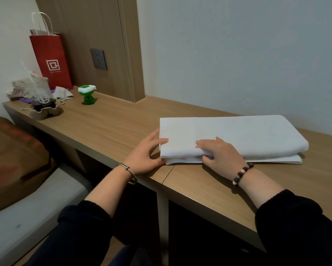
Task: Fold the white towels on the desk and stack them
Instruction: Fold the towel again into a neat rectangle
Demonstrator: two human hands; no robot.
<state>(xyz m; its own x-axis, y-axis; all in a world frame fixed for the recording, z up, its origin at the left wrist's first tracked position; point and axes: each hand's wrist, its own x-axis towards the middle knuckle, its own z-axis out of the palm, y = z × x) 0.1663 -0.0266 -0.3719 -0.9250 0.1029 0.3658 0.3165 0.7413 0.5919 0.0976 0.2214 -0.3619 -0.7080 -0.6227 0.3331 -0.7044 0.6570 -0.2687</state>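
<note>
My left hand, fingers straight, steadies the end of the lower towel; my right hand holds a pinching grip on the upper towel to align both.

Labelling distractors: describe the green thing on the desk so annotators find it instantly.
Follow the wooden desk to its far left end, where a red paper bag stands. Right of it sits a small green object with a white top, the only green thing there.

place: bedroom/hotel rm | cues: bed next to wood desk, wall socket, red bag
</note>
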